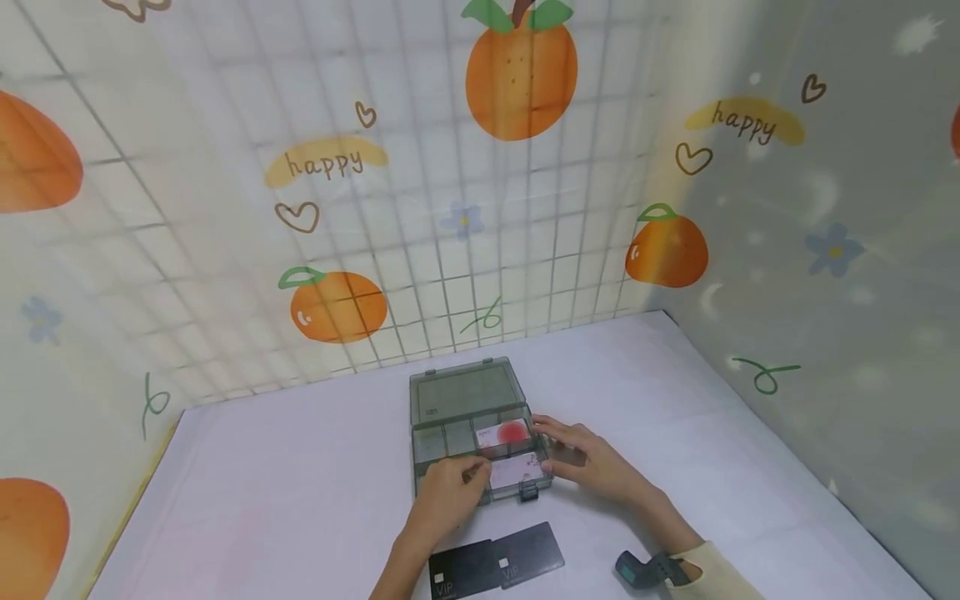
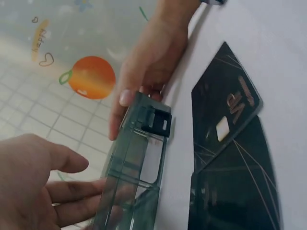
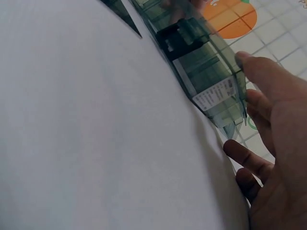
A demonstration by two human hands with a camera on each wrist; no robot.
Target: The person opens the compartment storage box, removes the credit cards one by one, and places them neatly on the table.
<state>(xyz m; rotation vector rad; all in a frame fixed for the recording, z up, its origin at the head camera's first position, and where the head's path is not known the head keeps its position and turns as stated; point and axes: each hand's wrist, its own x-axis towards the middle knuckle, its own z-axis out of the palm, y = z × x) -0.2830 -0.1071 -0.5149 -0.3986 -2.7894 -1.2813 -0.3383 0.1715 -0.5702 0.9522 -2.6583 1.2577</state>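
Observation:
A translucent green compartment box stands on the white table with its lid raised at the back. Two cards lie in its right compartments: one with a red circle behind, and a pale flowered card in front. My left hand reaches over the front into the box, its fingers by the flowered card's left edge; the left wrist view shows its thumb held apart. At the box's right side is my right hand, thumb at the front corner and fingers loosely bent alongside.
Two overlapping black VIP cards lie on the table in front of the box. A dark latch sits on the box's front. Behind stands a grid wall covered by an orange-printed sheet. The right wrist wears a dark band.

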